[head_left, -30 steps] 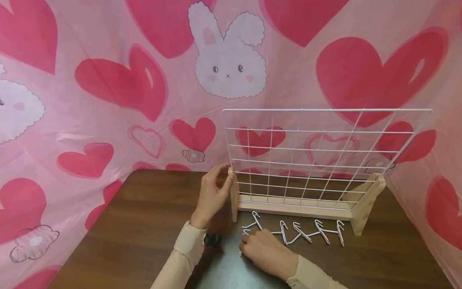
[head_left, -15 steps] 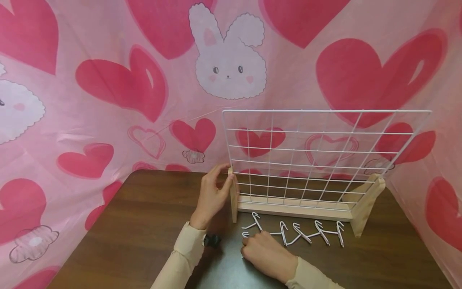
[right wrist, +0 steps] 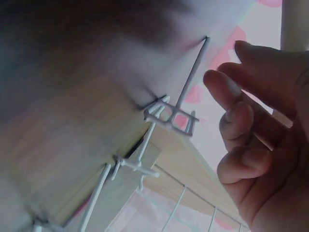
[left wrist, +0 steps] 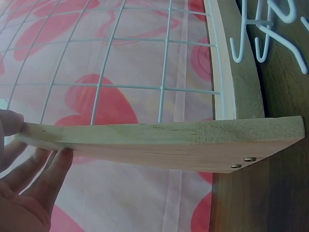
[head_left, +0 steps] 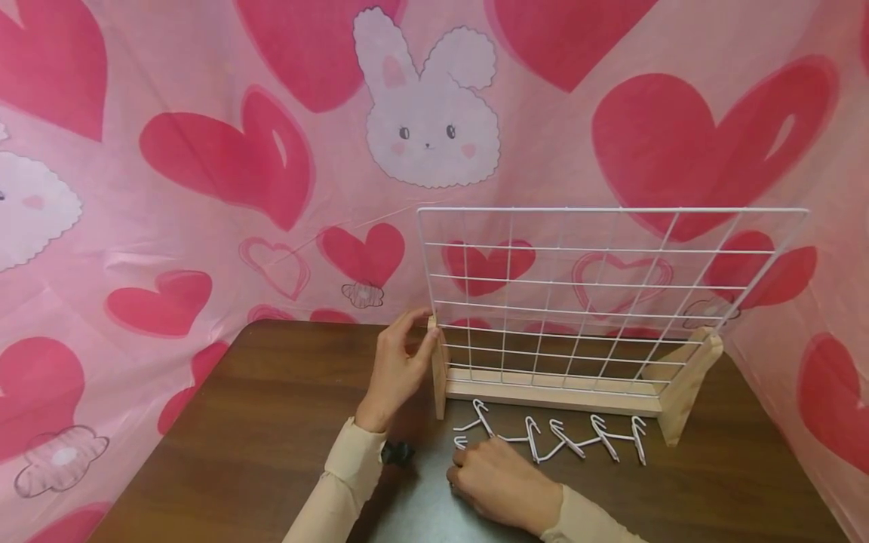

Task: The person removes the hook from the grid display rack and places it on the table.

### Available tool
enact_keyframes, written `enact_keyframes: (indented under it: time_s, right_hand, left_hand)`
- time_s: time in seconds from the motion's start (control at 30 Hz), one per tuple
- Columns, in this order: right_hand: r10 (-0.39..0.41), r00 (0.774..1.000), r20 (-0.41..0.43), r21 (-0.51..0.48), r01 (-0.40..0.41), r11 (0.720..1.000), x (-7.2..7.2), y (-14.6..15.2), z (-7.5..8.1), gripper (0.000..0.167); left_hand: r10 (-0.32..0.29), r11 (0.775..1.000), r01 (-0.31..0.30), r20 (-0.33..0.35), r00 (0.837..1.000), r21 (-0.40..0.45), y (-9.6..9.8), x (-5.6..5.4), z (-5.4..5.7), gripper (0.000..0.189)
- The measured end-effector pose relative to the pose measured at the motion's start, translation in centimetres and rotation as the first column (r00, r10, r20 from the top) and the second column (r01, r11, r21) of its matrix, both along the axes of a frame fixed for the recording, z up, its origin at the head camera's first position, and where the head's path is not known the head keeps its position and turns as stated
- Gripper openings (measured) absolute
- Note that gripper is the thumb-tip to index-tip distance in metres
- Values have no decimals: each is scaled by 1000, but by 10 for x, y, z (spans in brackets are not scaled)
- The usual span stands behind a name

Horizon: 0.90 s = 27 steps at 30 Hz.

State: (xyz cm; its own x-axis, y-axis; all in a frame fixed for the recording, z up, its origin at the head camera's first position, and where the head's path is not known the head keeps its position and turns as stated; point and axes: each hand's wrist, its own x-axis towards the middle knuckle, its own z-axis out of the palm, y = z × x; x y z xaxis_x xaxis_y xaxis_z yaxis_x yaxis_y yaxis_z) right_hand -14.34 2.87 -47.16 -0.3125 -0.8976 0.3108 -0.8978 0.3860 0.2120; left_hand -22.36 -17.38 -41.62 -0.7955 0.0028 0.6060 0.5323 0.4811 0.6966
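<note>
A white wire grid (head_left: 611,209) stands tilted on a wooden base. With thumb and fingers, my left hand (head_left: 400,366) pinches the upper part of the wooden side panel (left wrist: 169,140). My right hand (head_left: 505,483) is low over the table in front of the rack, partly covering a white wire hook (head_left: 460,443). In the right wrist view its fingers are loosely bent and hold nothing, beside a white double-pronged hook (right wrist: 193,72) and apart from it in that view.
Several more white hooks (head_left: 532,440) lie in a row along the front of the wooden base bar (head_left: 553,394). A small black object (head_left: 398,452) is beside my left sleeve. Behind the brown table (head_left: 271,400) hangs a pink heart-patterned cloth (head_left: 271,45).
My right hand has shifted slightly toward me, and the white tip that showed at its left is now covered. The left hand stays on the side panel.
</note>
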Motion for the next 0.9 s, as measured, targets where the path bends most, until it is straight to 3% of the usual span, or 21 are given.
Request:
enact_keyframes:
  time_s: [0.5, 0.9]
  right_hand:
    - [13, 1000, -8, -165, -14, 986, -7, 21, 12, 20]
    - [40, 999, -36, -217, -47, 975, -5, 38, 6, 20]
  left_hand:
    - [7, 999, -7, -6, 1000, -36, -1, 3, 4, 29]
    - [48, 989, -56, -67, 997, -134, -3, 4, 6, 29]
